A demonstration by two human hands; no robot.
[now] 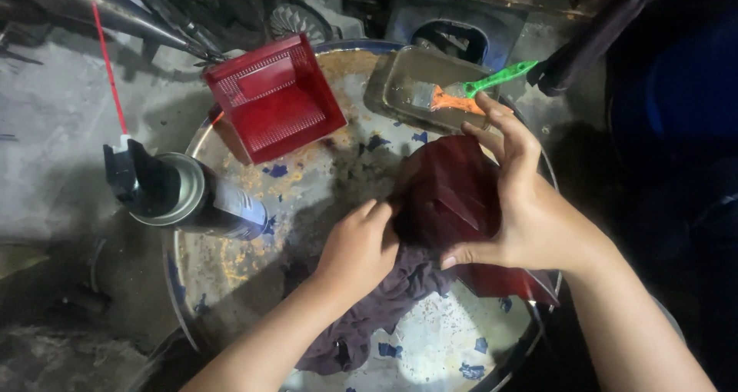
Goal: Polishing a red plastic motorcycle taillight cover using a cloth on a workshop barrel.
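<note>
Left of your grip, a spray can (192, 196) with a black nozzle and a thin red straw (108, 65) lies on its side at the rim of the drum top (246, 273), well apart from both hands. Up and left of the grip, a red ribbed lens (275, 96) rests on the same rusty, paint-flecked surface.

Your left hand (355, 250) is closed, fingers curled, pressing a dark rag (369, 315) against the near left face of the dark red lens (450, 192); the rag trails from under that hand toward you.

The dark red lens sits between your two hands, above the drum top. Your right hand (523, 207) clasps it from the right: fingers spread over its far edge, thumb pressed on its near side.

Just beyond your right fingertips stands a clear tray (400, 81) holding a brush (469, 92) with a green handle and orange ferrule; whether the fingers touch it cannot be told.
</note>
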